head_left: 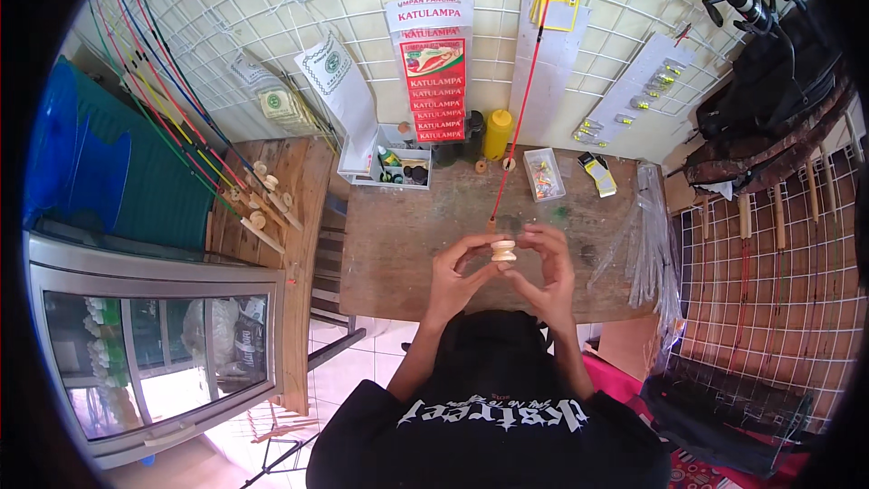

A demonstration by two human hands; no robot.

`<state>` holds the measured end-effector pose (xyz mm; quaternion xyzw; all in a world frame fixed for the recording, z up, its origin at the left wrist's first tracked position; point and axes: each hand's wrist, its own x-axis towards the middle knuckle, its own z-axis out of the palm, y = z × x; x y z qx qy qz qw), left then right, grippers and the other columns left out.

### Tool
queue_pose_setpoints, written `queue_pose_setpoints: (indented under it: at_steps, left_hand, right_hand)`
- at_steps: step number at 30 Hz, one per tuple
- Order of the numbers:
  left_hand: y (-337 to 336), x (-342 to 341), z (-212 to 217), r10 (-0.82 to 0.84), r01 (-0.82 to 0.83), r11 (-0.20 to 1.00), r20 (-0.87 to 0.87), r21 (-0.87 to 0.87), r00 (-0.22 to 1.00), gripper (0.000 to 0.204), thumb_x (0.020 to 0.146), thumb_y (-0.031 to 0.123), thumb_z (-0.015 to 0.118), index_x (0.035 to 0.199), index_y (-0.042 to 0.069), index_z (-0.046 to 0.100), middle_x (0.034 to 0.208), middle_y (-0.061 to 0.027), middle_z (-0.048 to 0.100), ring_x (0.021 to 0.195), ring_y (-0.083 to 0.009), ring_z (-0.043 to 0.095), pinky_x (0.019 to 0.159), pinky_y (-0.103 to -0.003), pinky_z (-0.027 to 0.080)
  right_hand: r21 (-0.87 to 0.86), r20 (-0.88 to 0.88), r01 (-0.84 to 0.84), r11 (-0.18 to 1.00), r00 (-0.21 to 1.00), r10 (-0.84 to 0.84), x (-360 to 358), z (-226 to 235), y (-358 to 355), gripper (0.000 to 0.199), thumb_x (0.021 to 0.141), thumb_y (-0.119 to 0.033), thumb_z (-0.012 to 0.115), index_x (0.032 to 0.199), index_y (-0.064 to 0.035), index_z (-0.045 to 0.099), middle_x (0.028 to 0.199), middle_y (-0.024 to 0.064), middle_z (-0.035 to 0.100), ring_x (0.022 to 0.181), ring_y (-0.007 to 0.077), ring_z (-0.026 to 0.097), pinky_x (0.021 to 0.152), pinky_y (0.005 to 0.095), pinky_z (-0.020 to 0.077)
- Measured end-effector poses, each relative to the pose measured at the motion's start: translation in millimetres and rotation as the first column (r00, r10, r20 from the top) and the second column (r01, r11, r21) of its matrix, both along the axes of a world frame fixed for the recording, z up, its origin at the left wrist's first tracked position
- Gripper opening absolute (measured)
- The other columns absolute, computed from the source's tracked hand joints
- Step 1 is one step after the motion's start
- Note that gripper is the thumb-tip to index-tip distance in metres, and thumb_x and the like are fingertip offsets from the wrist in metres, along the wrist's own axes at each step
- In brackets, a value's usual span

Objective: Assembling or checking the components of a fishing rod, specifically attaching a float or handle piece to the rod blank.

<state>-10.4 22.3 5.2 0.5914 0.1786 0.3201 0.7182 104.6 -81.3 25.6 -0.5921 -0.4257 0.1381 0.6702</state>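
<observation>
Over the near edge of the wooden table (pixel 412 254), both hands are raised around a small pale wooden spool (pixel 503 252) with a groove round its middle. My left hand (pixel 460 270) pinches its left side between thumb and fingers. From the other side, my right hand (pixel 549 273) curves its thumb and fingertips to the spool's right edge. Just beyond the hands, a thin red fishing rod (pixel 520 113) runs up and away, its short brown butt end (pixel 492 225) close to the left fingertips. Whether rod and spool are joined, I cannot tell.
On the table's far side are a white organizer box (pixel 387 178), a yellow bottle (pixel 497 134), a clear box of small parts (pixel 544 174) and a yellow-and-black packet (pixel 597 174). Clear plastic sleeves (pixel 647 249) cover the right edge. Wooden spools (pixel 270 183) lie on the left bench.
</observation>
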Motion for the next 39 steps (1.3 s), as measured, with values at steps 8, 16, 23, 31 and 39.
queue_pose_setpoints:
  at_steps: [8, 16, 23, 31, 39]
  left_hand:
    - [14.7, -11.5, 10.9, 0.037, -0.022, 0.965, -0.05, 0.262, 0.998, 0.043, 0.073, -0.008, 0.07, 0.114, -0.003, 0.058, 0.11, -0.0127, 0.057, 0.099, -0.0195, 0.059, 0.088, -0.03, 0.049]
    - [19.3, -15.9, -1.5, 0.077, -0.075, 0.978, -0.004, 0.192, 0.997, 0.051, 0.069, -0.004, 0.075, 0.116, -0.002, 0.056, 0.101, -0.0117, 0.066, 0.089, -0.0133, 0.059, 0.074, -0.026, 0.047]
    - [23.9, -17.4, 4.7, 0.053, -0.035, 0.961, -0.06, 0.274, 0.997, 0.051, 0.068, 0.0, 0.077, 0.115, -0.001, 0.056, 0.097, -0.011, 0.068, 0.081, -0.0111, 0.059, 0.071, -0.025, 0.046]
    - [27.0, -20.4, 10.9, 0.049, -0.001, 0.935, -0.128, 0.354, 0.991, 0.051, 0.067, 0.003, 0.078, 0.114, 0.001, 0.058, 0.092, -0.0072, 0.069, 0.073, -0.0095, 0.058, 0.068, -0.024, 0.047]
    - [26.5, -30.6, 7.4, 0.039, 0.012, 0.952, -0.161, 0.305, 0.986, 0.047, 0.065, 0.006, 0.079, 0.109, 0.005, 0.063, 0.084, -0.0061, 0.066, 0.07, -0.0109, 0.058, 0.065, -0.025, 0.048]
  right_hand:
    - [0.021, -0.063, 0.045, 0.999, 0.997, -0.043, -8.0, 0.1, 0.8, 0.035, 0.073, 0.004, 0.07, 0.104, -0.0024, 0.056, 0.092, 0.0097, 0.065, 0.1, 0.0199, 0.055, 0.09, 0.0335, 0.0407]
    - [-0.046, 0.038, 0.032, 0.998, 0.999, -0.031, -6.5, -0.5, 17.6, 0.034, 0.073, 0.001, 0.072, 0.103, -0.0025, 0.056, 0.083, 0.0074, 0.069, 0.094, 0.0192, 0.055, 0.087, 0.0341, 0.0409]
    - [-0.127, 0.346, 0.094, 0.987, 0.937, -0.045, -2.0, 8.2, 13.8, 0.024, 0.068, 0.001, 0.073, 0.089, -0.0059, 0.065, 0.086, 0.0035, 0.068, 0.084, 0.0221, 0.056, 0.079, 0.0341, 0.0418]
    - [-0.239, 0.68, 0.027, 0.971, 0.718, 0.147, -3.6, 15.9, 7.5, 0.03, 0.068, 0.004, 0.065, 0.096, -0.0075, 0.064, 0.09, 0.0068, 0.061, 0.075, 0.023, 0.057, 0.065, 0.0335, 0.0437]
    - [-0.404, 0.689, 0.054, 0.913, 0.675, 0.264, -13.1, -0.8, 5.4, 0.026, 0.07, 0.005, 0.06, 0.093, -0.0037, 0.05, 0.094, 0.0101, 0.054, 0.067, 0.0268, 0.061, 0.058, 0.0366, 0.0518]
